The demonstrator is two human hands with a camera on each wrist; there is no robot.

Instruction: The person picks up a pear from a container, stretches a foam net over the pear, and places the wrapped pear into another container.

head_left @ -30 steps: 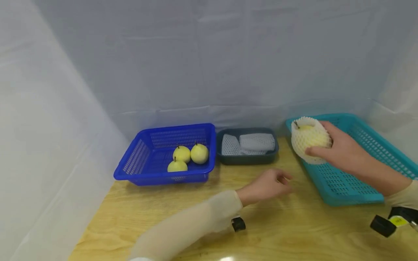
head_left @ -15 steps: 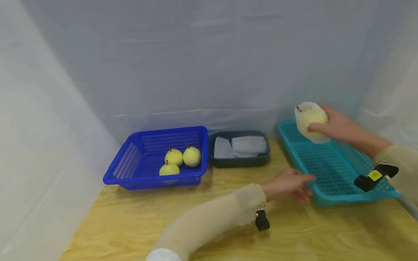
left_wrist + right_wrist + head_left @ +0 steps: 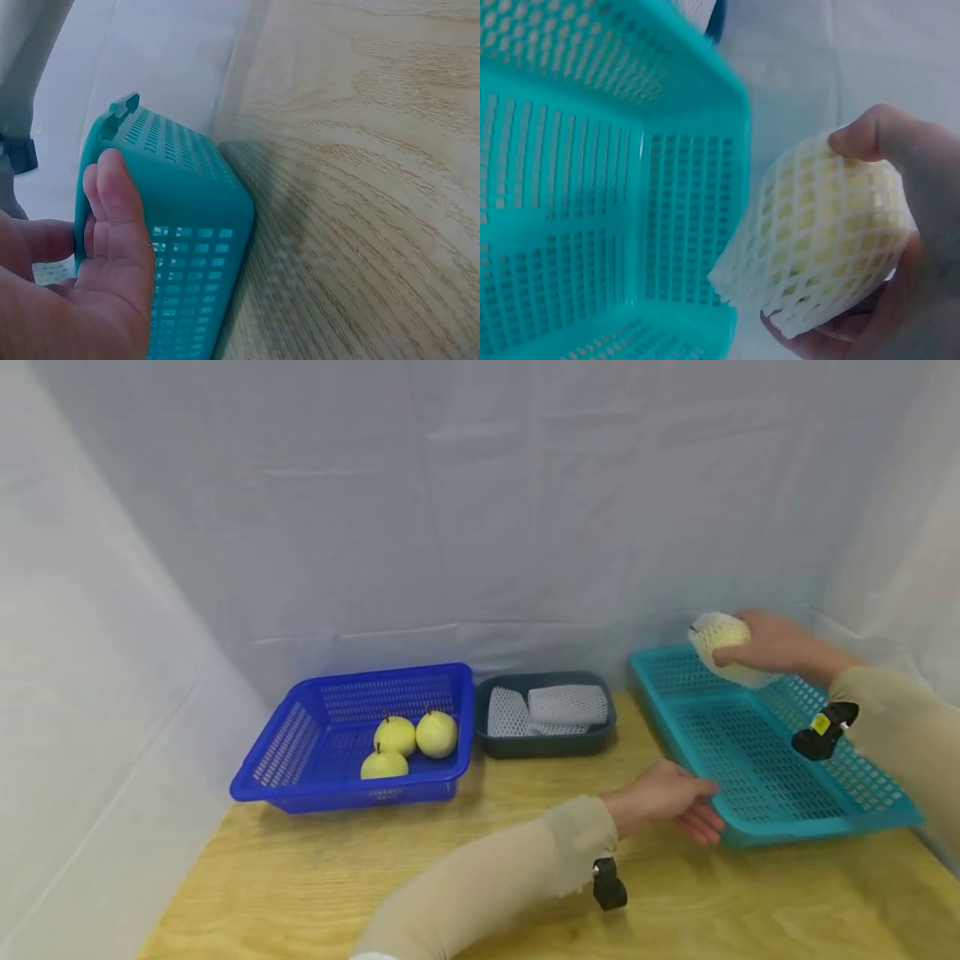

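Note:
My right hand (image 3: 772, 643) grips a pear in a white foam net sleeve (image 3: 718, 642) above the far part of the teal basket (image 3: 678, 743). Close up in the right wrist view, the thumb lies over the netted pear (image 3: 832, 217) and fingers wrap beneath it, while the sleeve's loose end points toward the basket wall. At the basket's near left corner, my left hand (image 3: 667, 797) pinches the rim. The left wrist view has that thumb (image 3: 52, 240) on the inner side of the rim and the other fingers (image 3: 120, 195) along the outer wall.
A blue basket (image 3: 281, 781) with 3 bare yellow pears (image 3: 437, 733) stands on the left of the wooden table (image 3: 315, 877). Between the two baskets is a dark green tray (image 3: 543, 747) holding white foam net sleeves (image 3: 568, 703). White sheeting (image 3: 480, 527) closes off the back and sides.
My left hand has moved right from the bare table to the teal basket's rim. The right hand has carried the netted pear farther back over the basket, and the pear has tilted.

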